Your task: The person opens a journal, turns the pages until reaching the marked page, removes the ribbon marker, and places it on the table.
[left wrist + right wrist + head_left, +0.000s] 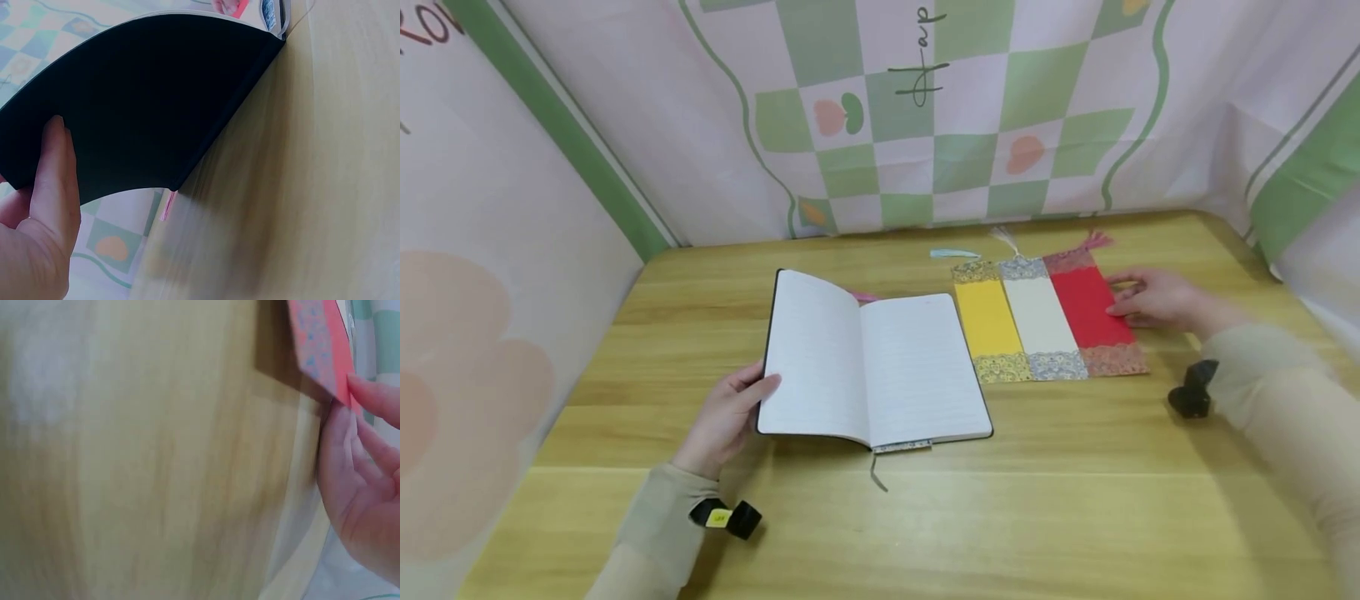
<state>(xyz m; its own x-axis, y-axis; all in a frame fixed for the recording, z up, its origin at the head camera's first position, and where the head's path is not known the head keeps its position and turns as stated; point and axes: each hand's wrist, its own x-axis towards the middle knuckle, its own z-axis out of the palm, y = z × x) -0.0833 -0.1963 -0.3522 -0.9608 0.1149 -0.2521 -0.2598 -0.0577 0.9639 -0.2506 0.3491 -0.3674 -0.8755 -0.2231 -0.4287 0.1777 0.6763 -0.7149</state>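
Note:
An open notebook with lined white pages lies on the wooden table. My left hand holds its left half tilted up, thumb on the page and fingers behind the black cover. A pink tassel shows at the notebook's top, and a patterned strip sticks out at the bottom beside a grey ribbon. My right hand pinches the right edge of a red bookmark; in the right wrist view, that bookmark is lifted off the wood.
Left of the red bookmark lie a white bookmark and a yellow bookmark, both with lace-patterned ends. A light blue tassel lies above the yellow one. A checked curtain hangs behind the table.

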